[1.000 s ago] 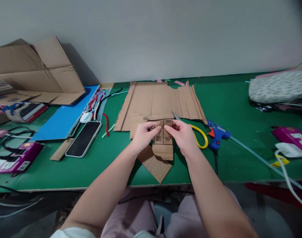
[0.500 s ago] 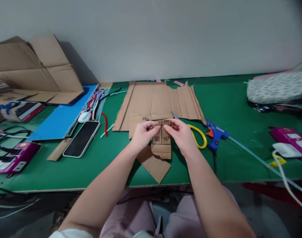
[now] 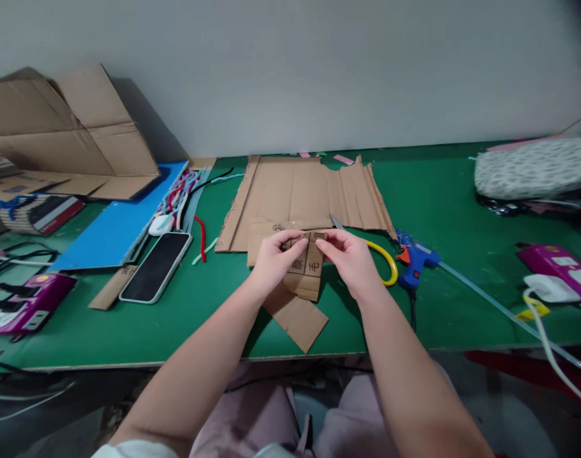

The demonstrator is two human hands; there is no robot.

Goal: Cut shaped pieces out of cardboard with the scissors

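Observation:
Both hands pinch a small brown cardboard piece (image 3: 308, 270) printed with black characters in a grid, held just above the green table (image 3: 443, 191). My left hand (image 3: 271, 262) grips its upper left edge with thumb and fingers closed. My right hand (image 3: 350, 262) grips its upper right edge the same way. Under the piece lies another brown cardboard scrap (image 3: 297, 318) near the table's front edge. Behind the hands lies a large flat corrugated cardboard sheet (image 3: 304, 191).
Yellow-handled scissors (image 3: 383, 257) and a blue glue gun (image 3: 414, 257) lie right of my hands. A phone (image 3: 156, 266), blue sheet (image 3: 123, 222), coloured cords and folded cardboard boxes (image 3: 71, 127) sit left. Pink devices (image 3: 557, 262) and a patterned pouch (image 3: 533, 166) are at right.
The printed cardboard piece has tilted slightly and rides a little higher toward the big sheet; both hands keep their grip and have shifted only a little.

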